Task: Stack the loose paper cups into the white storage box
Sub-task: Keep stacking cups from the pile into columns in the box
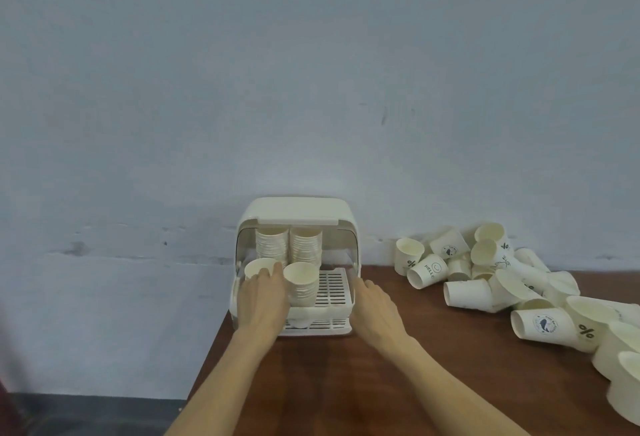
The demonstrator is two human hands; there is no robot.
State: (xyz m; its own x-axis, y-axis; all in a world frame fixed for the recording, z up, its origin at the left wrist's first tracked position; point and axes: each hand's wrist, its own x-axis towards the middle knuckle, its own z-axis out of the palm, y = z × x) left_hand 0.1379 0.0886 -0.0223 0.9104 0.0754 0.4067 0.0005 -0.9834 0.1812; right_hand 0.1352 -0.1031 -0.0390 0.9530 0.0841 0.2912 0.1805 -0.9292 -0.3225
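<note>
Nearest us, two bare forearms reach up over the brown table (346, 383) toward the white box (298, 214), which stands at the table's far left corner against the wall (242, 72). Our left hand (261, 300) lies at the box's front left, its fingers bent round the near side of a cup stack (258, 267), so it grips that stack. Just to the right of it stands a second front stack (300, 283), touching or nearly touching the left hand; we cannot tell which. Our right hand (372, 304) rests beside the box's right front edge with fingers stretched out and relaxed, holding nothing; whether the fingertips touch the box we cannot tell. The slatted tray (332, 288) at the box's bottom is bare on its right side. Deeper in the box, two taller stacks (289, 243) stand side by side under the raised lid. Well apart, along the table's right side, loose cups (485, 276) lie in a jumbled pile, most on their sides, some printed with a percent sign, a whale or "HELLO".
</note>
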